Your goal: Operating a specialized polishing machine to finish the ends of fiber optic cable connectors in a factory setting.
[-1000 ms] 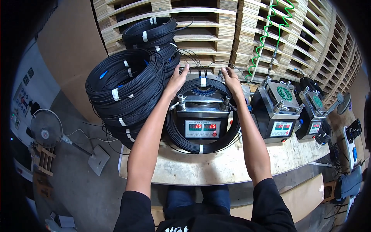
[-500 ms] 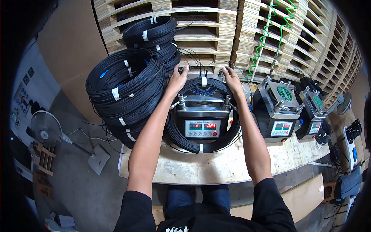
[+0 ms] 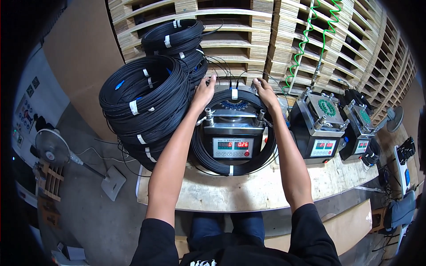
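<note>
A polishing machine (image 3: 233, 131) with a metal top, corner posts and a red digital display stands in front of me on the bench. Around its body hangs a coil of black cable (image 3: 231, 170), tied with white tape, whose thin ends run up to the far side of the top. My left hand (image 3: 204, 93) is at the far left corner, fingers curled in; what they grip is hidden. At the far right corner my right hand (image 3: 267, 94) closes its fingers over a metal post. Blue pieces ring the round centre (image 3: 234, 105) of the machine.
Tall stacks of black cable coils (image 3: 144, 95) stand close on the left. Two similar machines (image 3: 320, 126) with green-ringed tops sit to the right on the wooden bench (image 3: 230, 197). Behind are stacked pallets (image 3: 230, 40) and green coiled hoses (image 3: 296, 57). A fan (image 3: 52, 146) stands left.
The fingers of both hands have drawn in at the far corners, the right ones now covering the post there. The figures on the front display have changed. The coil has not moved.
</note>
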Demonstrator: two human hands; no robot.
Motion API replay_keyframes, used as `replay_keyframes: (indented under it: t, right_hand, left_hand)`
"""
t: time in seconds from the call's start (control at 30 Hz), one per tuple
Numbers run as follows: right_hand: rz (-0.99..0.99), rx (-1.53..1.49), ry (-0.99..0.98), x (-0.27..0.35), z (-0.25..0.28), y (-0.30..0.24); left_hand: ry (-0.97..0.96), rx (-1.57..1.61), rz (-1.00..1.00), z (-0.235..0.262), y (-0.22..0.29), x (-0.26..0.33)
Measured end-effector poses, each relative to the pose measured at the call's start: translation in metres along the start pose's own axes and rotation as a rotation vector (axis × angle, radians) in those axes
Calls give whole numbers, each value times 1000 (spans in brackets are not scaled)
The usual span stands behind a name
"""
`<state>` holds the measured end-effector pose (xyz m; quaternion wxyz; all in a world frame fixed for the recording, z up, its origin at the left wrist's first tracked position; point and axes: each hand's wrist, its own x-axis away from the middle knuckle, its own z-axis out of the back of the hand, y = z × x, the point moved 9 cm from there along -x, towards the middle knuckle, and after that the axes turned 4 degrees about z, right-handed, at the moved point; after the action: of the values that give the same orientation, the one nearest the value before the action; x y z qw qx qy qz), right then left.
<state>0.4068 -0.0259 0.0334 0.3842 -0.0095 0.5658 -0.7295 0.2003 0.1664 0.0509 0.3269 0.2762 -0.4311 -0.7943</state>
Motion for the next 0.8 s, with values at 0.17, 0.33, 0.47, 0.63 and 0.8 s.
replay_keyframes:
  t: [0.17, 0.33, 0.47, 0.63, 0.8]
  right_hand:
    - [43, -75, 30, 2, 0, -4]
    - [93, -61, 150, -6, 17, 12]
    - [31, 24, 80, -3, 3, 3]
    - [-2, -9, -9, -5, -1, 8]
    - [50, -28, 25, -4, -1, 6]
  left_hand:
    - [81, -106, -5, 11, 7, 9]
    - [-20, -41, -16, -4, 14, 6]
    - [-38, 14, -39, 0, 7, 5]
    - [-29, 43, 28, -2, 2, 4]
    - [80, -55, 0, 8, -1, 5]
